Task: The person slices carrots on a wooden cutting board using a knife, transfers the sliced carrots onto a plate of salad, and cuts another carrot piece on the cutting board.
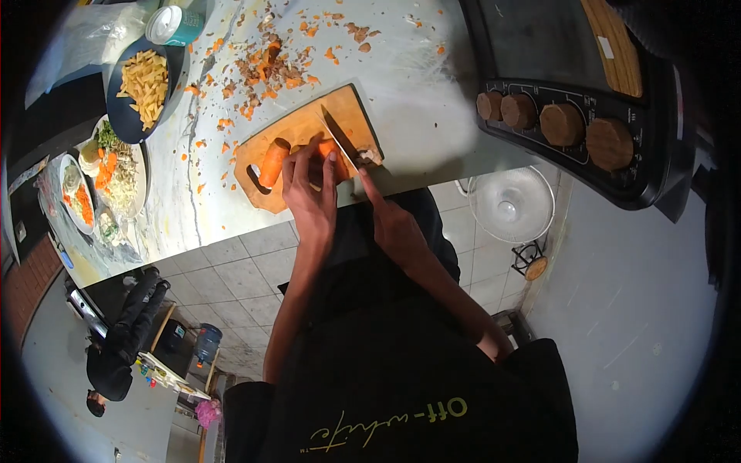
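Note:
An orange-brown cutting board with a handle hole lies near the counter's front edge. On it, my left hand has its bent fingers pressed on a carrot piece. My right hand is closed round the handle of a knife, its index finger stretched toward the blade. The blade stands against the right side of that carrot piece. Another thick carrot piece lies left of my left hand, beside the hole. Small pale scraps sit at the board's right edge.
Peelings are scattered beyond the board. At the left are a dark plate of cut yellow pieces, plates of chopped vegetables and a teal tub. A stove with wooden knobs stands right. Another person is at lower left.

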